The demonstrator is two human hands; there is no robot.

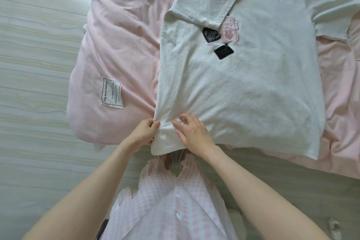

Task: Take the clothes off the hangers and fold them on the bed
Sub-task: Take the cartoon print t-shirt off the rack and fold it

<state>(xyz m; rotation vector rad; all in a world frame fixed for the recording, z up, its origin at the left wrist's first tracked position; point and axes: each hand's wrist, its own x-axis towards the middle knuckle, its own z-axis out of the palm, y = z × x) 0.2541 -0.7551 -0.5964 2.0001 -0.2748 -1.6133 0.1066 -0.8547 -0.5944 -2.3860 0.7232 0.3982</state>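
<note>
Head camera, looking straight down: a pale grey short-sleeved cotton T-shirt (pixel 253 87) lies face up on a bed covered with a rumpled pink quilt (pixel 116 48), no hanger in sight. The shirt's long axis runs away from the person, collar at the far top edge of the view and hem nearest the body, hanging slightly over the bed's edge. The sleeve on the left of the view is already folded inward across the chest, just touching a pink cartoon patch (pixel 229 29) and two small black patches beside it; the sleeve on the right still spreads outward. Both hands work at the near left corner of the hem. The left hand (pixel 144 132) pinches the shirt's side edge, fingers curled round the fabric. The right hand (pixel 194 132) (a ring on one finger) rests on top of the cloth just beside it, fingers loosely spread and pressing, not gripping. The left side fold appears to be under way, so the left hand, nearer the edge, seems placed to draw it inward toward the shirt's middle. A white sewn label (pixel 112 92) sits on the quilt to the left, and pale wood-grain floor (pixel 35 45) lies beyond.
</note>
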